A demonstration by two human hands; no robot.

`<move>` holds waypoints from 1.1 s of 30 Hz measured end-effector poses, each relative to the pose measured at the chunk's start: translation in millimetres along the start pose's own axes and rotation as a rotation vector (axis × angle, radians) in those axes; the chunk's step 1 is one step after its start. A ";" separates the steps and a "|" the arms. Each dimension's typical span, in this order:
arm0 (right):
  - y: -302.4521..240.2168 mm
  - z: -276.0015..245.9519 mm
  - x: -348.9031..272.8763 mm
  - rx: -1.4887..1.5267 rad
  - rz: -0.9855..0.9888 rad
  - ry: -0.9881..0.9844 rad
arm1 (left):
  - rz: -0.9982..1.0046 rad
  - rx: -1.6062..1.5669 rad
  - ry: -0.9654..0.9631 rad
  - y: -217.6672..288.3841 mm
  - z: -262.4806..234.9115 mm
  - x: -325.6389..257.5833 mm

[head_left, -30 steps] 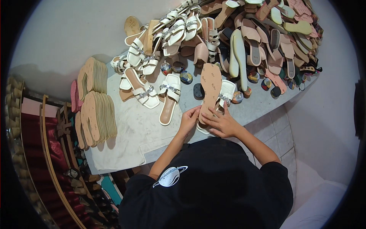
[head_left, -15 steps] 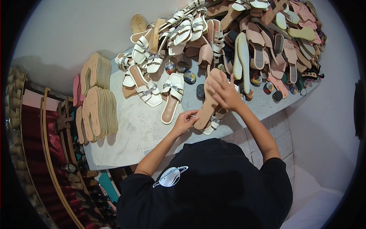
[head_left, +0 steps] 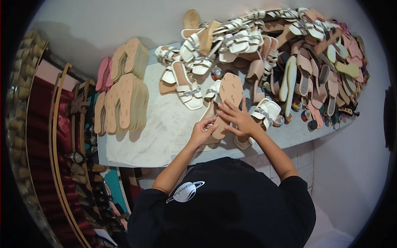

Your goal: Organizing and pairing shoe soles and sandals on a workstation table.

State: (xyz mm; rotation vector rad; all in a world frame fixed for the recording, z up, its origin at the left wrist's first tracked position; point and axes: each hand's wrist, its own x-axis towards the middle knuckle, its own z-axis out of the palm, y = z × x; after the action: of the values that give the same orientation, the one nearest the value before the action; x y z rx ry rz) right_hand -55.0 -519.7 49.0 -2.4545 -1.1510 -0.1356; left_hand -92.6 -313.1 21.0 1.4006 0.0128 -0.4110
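Observation:
A tan sandal sole (head_left: 230,94) lies tilted over a white strappy sandal (head_left: 211,99) on the white worktable (head_left: 161,128). My left hand (head_left: 202,132) grips the sole's near end from below. My right hand (head_left: 237,119) lies on top of the sole with its fingers spread, pressing it. Another white sandal with a beaded strap (head_left: 265,112) sits just right of my right hand.
Stacks of tan insoles (head_left: 124,103) stand at the table's left, with pink ones (head_left: 102,74) behind. A big heap of white, pink and beige sandals (head_left: 306,53) fills the back and right. Shelves with shoe parts (head_left: 82,165) run along the left.
The tan sole was lifted toward the heap half a second ago and has come back toward me. Both hands now sit close together on it.

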 end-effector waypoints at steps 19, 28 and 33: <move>-139.3 70.1 189.5 0.339 0.230 0.487 | 0.341 -0.115 0.286 103.0 -185.6 -41.2; -134.7 91.0 313.7 0.468 0.160 0.660 | 0.508 0.096 0.363 156.6 -278.6 1.2; -109.2 94.9 379.2 0.401 0.177 0.646 | 0.530 0.184 0.355 179.8 -327.9 51.0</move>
State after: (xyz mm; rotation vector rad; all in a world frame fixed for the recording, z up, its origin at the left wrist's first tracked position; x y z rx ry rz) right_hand 101.5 -148.6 99.0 -1.9224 -0.6034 -0.5419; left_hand 82.3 6.4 120.0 1.5766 -0.1072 0.2847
